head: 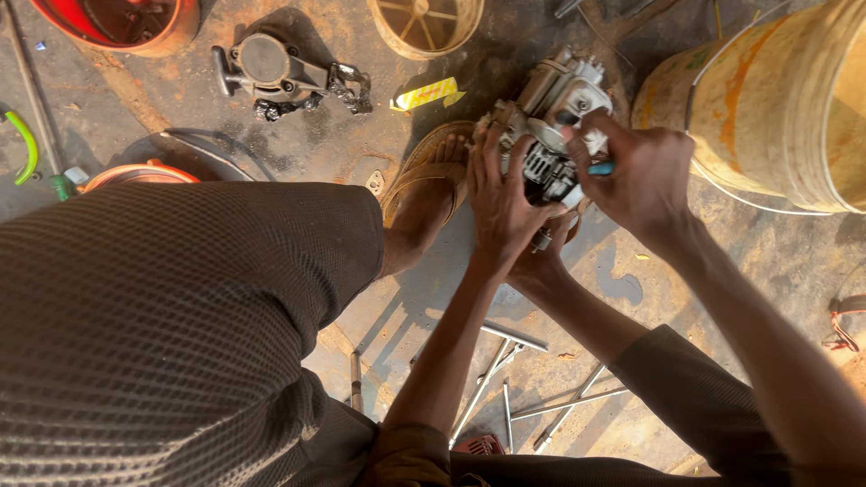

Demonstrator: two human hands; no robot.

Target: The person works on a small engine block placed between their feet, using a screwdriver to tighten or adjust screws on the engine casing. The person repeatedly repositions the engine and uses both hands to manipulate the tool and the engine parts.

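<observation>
The left hand [499, 203] clasps the engine part [552, 117] from its near side, steadying it above the floor [361, 153]. The right hand [642, 176] pinches a teal-handled tool [599, 169] against it, beside the bucket [776, 108].

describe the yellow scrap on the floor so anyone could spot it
Start at the big yellow bucket on the right and go left past the engine part in the hands. Just beyond it a small yellow scrap lies flat on the floor. It is the only bright thing among grey metal parts.
</observation>
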